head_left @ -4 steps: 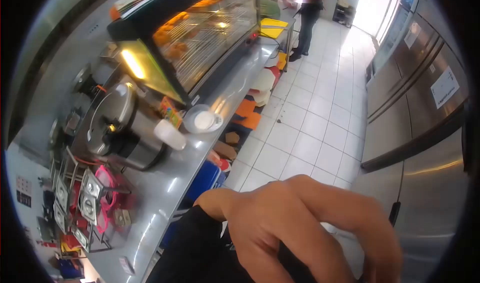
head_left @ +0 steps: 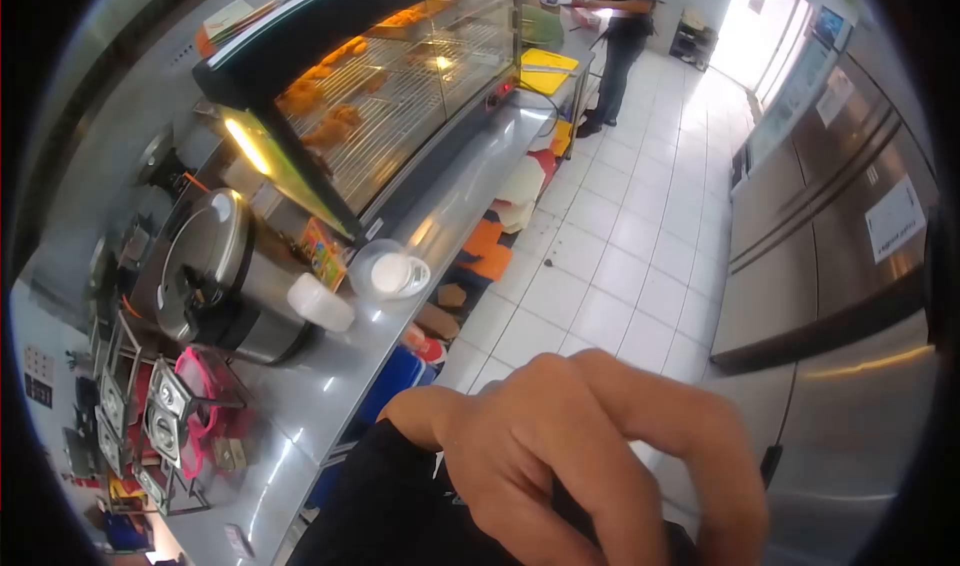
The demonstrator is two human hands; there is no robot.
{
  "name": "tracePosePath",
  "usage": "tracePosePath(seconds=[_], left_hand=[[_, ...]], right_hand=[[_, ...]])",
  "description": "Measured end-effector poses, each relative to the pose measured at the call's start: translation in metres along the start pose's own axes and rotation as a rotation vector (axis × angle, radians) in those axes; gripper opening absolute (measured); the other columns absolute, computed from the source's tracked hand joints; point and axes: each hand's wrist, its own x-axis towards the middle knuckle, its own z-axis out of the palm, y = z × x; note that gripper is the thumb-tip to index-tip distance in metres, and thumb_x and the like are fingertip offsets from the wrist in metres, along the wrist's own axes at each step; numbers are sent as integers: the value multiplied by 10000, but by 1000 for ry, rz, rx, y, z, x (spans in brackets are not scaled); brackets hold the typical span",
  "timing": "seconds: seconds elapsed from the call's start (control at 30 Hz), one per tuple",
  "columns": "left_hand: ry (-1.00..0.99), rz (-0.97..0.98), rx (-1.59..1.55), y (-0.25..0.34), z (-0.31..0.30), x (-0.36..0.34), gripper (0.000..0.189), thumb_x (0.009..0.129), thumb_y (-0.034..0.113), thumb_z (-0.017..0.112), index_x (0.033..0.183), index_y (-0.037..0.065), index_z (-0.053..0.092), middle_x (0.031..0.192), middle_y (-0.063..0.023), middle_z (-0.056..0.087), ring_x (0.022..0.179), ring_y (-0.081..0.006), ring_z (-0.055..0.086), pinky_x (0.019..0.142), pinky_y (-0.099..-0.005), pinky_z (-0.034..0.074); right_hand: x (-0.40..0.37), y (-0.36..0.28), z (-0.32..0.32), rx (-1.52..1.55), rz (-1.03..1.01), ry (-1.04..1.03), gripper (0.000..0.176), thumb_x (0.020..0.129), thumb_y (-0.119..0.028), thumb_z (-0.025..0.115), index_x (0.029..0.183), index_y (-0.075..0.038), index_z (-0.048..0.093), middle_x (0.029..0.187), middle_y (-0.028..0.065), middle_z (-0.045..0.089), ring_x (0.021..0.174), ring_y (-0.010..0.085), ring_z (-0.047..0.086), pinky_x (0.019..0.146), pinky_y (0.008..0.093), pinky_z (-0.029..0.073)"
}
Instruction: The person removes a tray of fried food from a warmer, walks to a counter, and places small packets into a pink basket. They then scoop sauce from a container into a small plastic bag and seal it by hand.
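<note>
My left hand (head_left: 550, 446) is large in the lower middle of the view, its back toward the camera and a black sleeve (head_left: 370, 496) at the wrist. Its fingers are bent but apart, pointing right and down; the fingertips are cut off or hidden, and no held object shows. My right hand is out of view. Left of the hand runs a steel counter (head_left: 290, 406) with a large metal cooker (head_left: 235, 281), a white-capped container (head_left: 320, 302) and a clear round tub (head_left: 390, 271).
A lit glass display case (head_left: 380, 96) holds fried food. Metal lids on a rack (head_left: 165, 406) stand at lower left. Steel fridges (head_left: 800, 256) line the right side. Far back, a person (head_left: 625, 36) in dark clothes stands by a counter on the tiled floor (head_left: 600, 236).
The view has shifted slightly, so the counter items appear further left and the display case and far floor a little lower. My left hand has moved slightly left in the view.
</note>
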Motion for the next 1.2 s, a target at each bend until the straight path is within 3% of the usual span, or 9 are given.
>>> tracePosePath(seconds=[0.07, 0.17, 0.37, 0.6, 0.77, 0.9, 1.1, 1.17, 1.2], left_hand=[[111, 114, -101, -7, -29, 10, 340, 887, 280, 710, 940, -56, 702, 1108, -291, 564, 927, -337, 648, 730, -311, 547], [58, 519, -235, -45, -93, 41, 332, 846, 173, 746, 983, -118, 663, 1168, -338, 499, 952, -386, 656, 635, -273, 600], [-29, 569, -191, -46, -239, 75, 285, 835, 143, 752, 934, -111, 670, 1089, -305, 524, 888, -338, 672, 578, -278, 580], [-9, 79, 155, 9, -395, 100, 307, 825, 350, 781, 826, 49, 715, 947, -129, 615, 795, -207, 643, 691, -274, 498], [21, 439, 222, -4, -491, 129, 242, 836, 196, 762, 857, -32, 683, 934, -177, 620, 769, -248, 667, 612, -264, 544], [59, 374, 414, -17, -564, 153, 218, 831, 200, 762, 835, -2, 681, 896, -145, 617, 771, -242, 658, 622, -279, 533], [97, 262, 886, -11, -624, 169, 185, 823, 206, 761, 802, 42, 678, 840, -98, 612, 774, -233, 644, 637, -301, 516], [203, 185, 1126, -2, -636, 169, 176, 820, 208, 761, 791, 57, 677, 821, -82, 611, 775, -230, 639, 642, -308, 510], [299, 136, 1258, -5, -636, 173, 161, 813, 191, 755, 794, 52, 676, 796, -80, 604, 770, -232, 640, 629, -311, 512]], right_hand=[[48, -94, -19, -46, -86, 23, 316, 918, -295, 590, 1105, -41, 586, 810, 132, 675, 630, 227, 656, 521, 362, 531], [65, -250, -24, -12, -225, 44, 258, 922, -235, 566, 1062, -21, 593, 806, 140, 682, 642, 223, 671, 513, 337, 525], [125, -416, -8, 12, -252, -31, 259, 918, -239, 567, 1056, -22, 602, 823, 142, 683, 655, 217, 670, 521, 320, 522], [169, -532, 64, -358, -140, -286, 242, 947, -245, 547, 1047, -35, 615, 808, 89, 660, 692, 180, 646, 577, 293, 523], [217, -656, 79, -467, -205, -397, 225, 954, -240, 544, 1022, -41, 622, 798, 66, 646, 696, 157, 625, 581, 280, 506], [280, -776, 39, -457, -296, -382, 214, 960, -237, 542, 1002, -46, 628, 790, 48, 636, 699, 139, 607, 583, 270, 492], [366, -1032, -5, -194, -658, -305, 204, 968, -231, 539, 973, -52, 636, 779, 22, 620, 704, 112, 581, 587, 255, 471], [291, -1121, 19, -219, -877, -213, 209, 974, -231, 542, 936, -49, 637, 777, 6, 603, 688, 93, 543, 568, 251, 433], [280, -1158, 28, -131, -988, -409, 219, 980, -230, 541, 988, -36, 643, 800, 21, 612, 700, 98, 565, 602, 243, 453]])
